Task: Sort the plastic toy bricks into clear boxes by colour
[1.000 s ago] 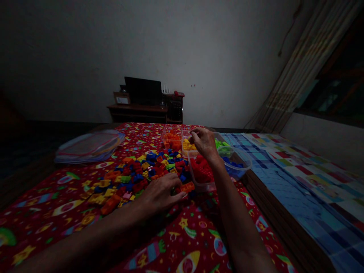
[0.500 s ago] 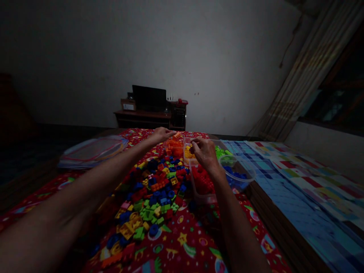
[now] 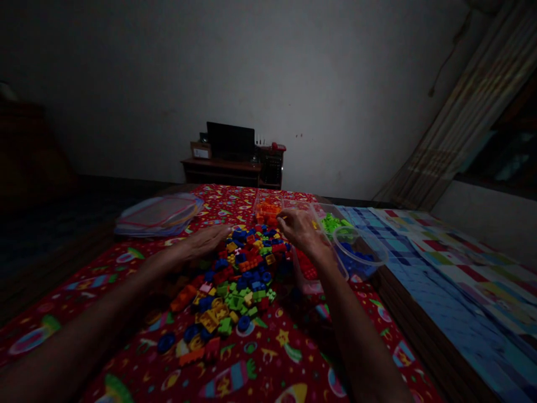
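A heap of mixed toy building blocks [image 3: 241,296] lies on a red patterned cloth [image 3: 268,369]. My left hand [image 3: 210,239] rests flat along the heap's far left edge, fingers stretched out and nothing visible in them. Over the containers, my right hand [image 3: 301,230] pinches a small yellow block [image 3: 285,218] at its fingertips. Beneath and beside it are a clear box of red blocks [image 3: 308,268], a box with orange blocks [image 3: 268,212] and one with green blocks [image 3: 334,224]. Blue blocks [image 3: 354,254] sit in a round tub. My right hand mostly hides the yellow blocks' box.
Stacked clear lids [image 3: 157,215] lie at the left of the cloth. On the right is bedding with blue checks [image 3: 403,263], beyond a brown wooden edge [image 3: 411,319]. A low desk with a monitor [image 3: 230,141] stands by the far wall.
My left hand has drawn back from the orange box to the heap's left edge. My right hand has shifted slightly left, a yellow block now showing at its fingertips. The view has turned slightly left.
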`<state>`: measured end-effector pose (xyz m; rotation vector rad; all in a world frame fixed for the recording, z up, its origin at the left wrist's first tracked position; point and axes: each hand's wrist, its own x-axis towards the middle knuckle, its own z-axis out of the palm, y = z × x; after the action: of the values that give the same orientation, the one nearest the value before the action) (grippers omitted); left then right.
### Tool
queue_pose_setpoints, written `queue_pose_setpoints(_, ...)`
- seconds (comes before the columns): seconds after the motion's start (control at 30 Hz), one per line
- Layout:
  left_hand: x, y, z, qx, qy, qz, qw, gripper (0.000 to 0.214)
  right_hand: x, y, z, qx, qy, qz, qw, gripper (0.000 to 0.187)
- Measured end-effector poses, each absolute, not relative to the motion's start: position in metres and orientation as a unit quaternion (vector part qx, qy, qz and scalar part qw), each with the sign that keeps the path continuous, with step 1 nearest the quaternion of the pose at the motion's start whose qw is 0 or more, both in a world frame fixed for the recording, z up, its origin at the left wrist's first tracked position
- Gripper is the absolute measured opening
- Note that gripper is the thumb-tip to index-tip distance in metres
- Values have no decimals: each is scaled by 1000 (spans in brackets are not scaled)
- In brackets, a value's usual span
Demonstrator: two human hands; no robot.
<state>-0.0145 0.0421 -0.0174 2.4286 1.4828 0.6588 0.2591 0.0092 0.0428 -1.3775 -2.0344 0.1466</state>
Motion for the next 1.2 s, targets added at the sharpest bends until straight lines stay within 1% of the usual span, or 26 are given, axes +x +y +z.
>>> queue_pose_setpoints(0.03,-11,37,-20,839,490,198,129,64,253,7,39,-515,-796,62,310,22)
queue_pose_setpoints(0.1,-1,29,-23,862,459,176,127,62,242,4,28,-469,-839,71,265,27)
queue_pose_setpoints(0.2,13,20,-24,883,414,195,106,55,228,3,8,-385,-899,66,199,39)
queue_pose_setpoints(0.23,15,18,-23,883,411,203,105,51,225,4,1,-370,-909,59,184,40)
queue_pose_setpoints(0.3,17,15,-18,872,424,218,112,44,222,6,-10,-377,-910,44,168,33)
queue_pose_setpoints(0.4,14,13,-8,840,468,240,136,38,225,12,-18,-433,-885,39,169,21)
queue_pose_setpoints(0.53,7,15,0,797,511,276,168,36,232,14,-11,-453,-873,31,177,23)
queue_pose_setpoints(0.63,5,17,-1,784,516,295,178,38,234,8,5,-448,-882,31,146,27)
queue_pose_setpoints(0.73,8,17,-3,794,483,297,218,41,237,-2,22,-424,-893,81,126,24)
queue_pose_setpoints(0.8,9,18,-3,805,463,299,219,44,240,-5,29,-421,-886,106,162,25)
queue_pose_setpoints(0.83,8,19,-3,809,461,303,203,46,242,-5,30,-426,-878,104,190,25)
queue_pose_setpoints(0.93,-3,28,-3,800,488,324,127,50,249,4,25,-458,-848,60,260,23)
queue_pose_setpoints(1.03,-29,41,-9,773,533,338,67,50,251,26,20,-504,-817,12,279,27)
queue_pose_setpoints(1.1,-49,50,-18,763,556,327,45,55,247,46,22,-531,-806,-25,261,30)
queue_pose_setpoints(1.13,-58,54,-24,764,563,312,49,59,243,56,24,-539,-807,-46,237,32)
queue_pose_setpoints(1.2,-73,61,-39,752,587,290,79,70,234,76,29,-544,-820,-84,158,36)
